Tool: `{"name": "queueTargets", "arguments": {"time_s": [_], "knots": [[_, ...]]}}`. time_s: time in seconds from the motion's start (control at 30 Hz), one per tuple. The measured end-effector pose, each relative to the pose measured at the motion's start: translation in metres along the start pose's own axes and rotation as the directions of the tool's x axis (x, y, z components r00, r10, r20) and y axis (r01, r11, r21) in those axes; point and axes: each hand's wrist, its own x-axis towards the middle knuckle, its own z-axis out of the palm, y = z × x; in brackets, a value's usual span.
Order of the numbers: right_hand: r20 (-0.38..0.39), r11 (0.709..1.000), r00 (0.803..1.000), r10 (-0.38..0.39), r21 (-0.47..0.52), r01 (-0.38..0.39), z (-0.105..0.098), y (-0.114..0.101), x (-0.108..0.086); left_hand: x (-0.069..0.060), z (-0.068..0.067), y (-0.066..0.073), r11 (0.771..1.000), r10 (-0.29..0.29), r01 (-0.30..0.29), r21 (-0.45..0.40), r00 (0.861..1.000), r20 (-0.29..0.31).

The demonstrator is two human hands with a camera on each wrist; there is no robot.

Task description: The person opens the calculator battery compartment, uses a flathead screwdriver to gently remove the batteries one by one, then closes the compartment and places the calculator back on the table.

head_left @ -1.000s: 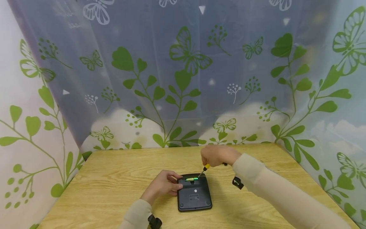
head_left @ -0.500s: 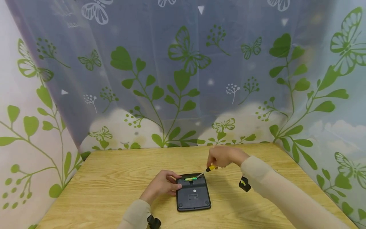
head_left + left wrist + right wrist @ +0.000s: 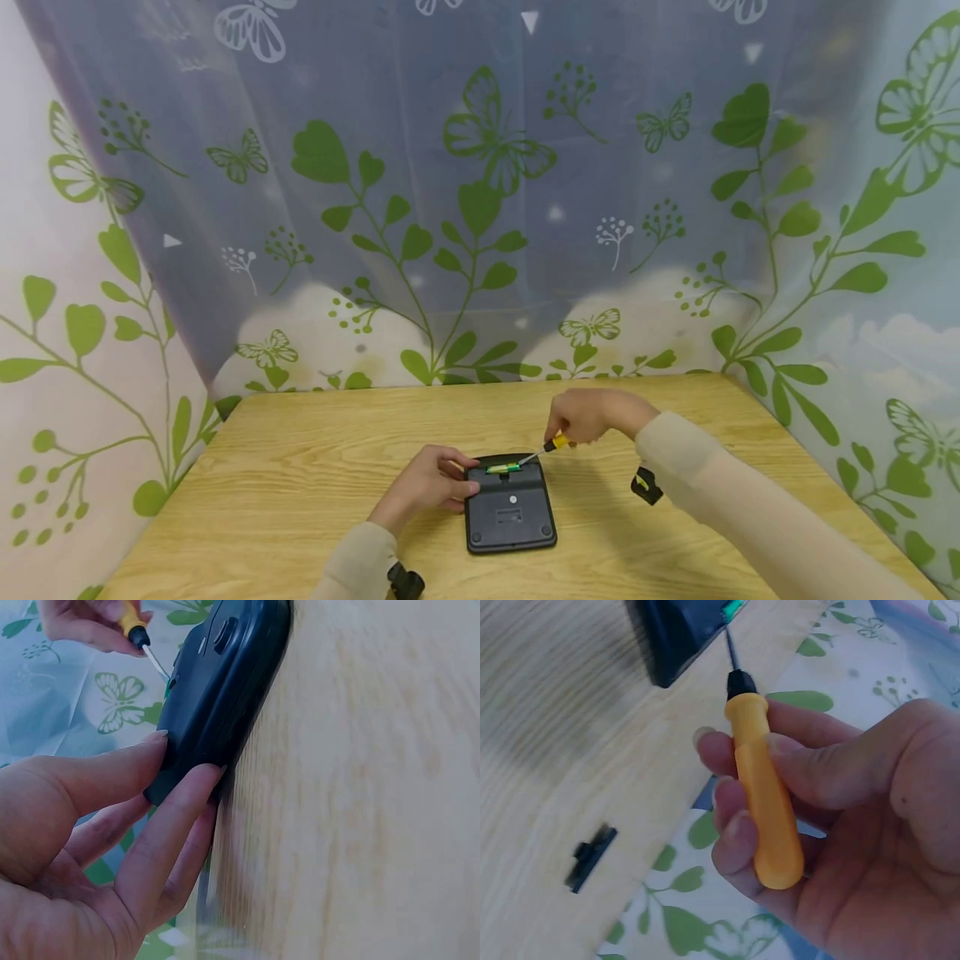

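Observation:
A black desktop calculator (image 3: 510,517) lies face down on the table, its back showing. Its small battery slot is uncovered, and a green battery (image 3: 502,469) sits in it. My left hand (image 3: 432,483) pinches the calculator's left edge, thumb on the back and fingers at the side, also plain in the left wrist view. A screwdriver (image 3: 765,795) with a yellow handle is gripped in my right hand (image 3: 588,414). Its metal shaft slants down leftward, and the tip is at the right end of the battery. Whether the tip touches the battery or the slot's edge is unclear.
A small black battery cover (image 3: 592,859) lies on the wooden table (image 3: 315,500) in the right wrist view. Beyond the table's far edge hangs a curtain (image 3: 390,233) with leaves and butterflies. Black straps with cameras are on both wrists.
My right hand has shifted to the right and the screwdriver leans flatter than a second ago. My left hand and the calculator stay in place.

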Motion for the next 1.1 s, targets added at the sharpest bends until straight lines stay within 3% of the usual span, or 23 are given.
{"name": "queueTargets", "arguments": {"time_s": [0.5,1.1], "knots": [[-0.027,0.977,0.99,0.141,-0.158,-0.144,-0.012,-0.043,0.004,-0.002,-0.001,0.001,1.0,0.008,-0.008,0.0,1.0,0.001],[-0.038,0.963,0.984,0.173,-0.201,-0.177,-0.012,-0.051,0.008,-0.002,0.0,0.002,1.0,0.01,-0.01,-0.012,1.0,-0.006]]}}
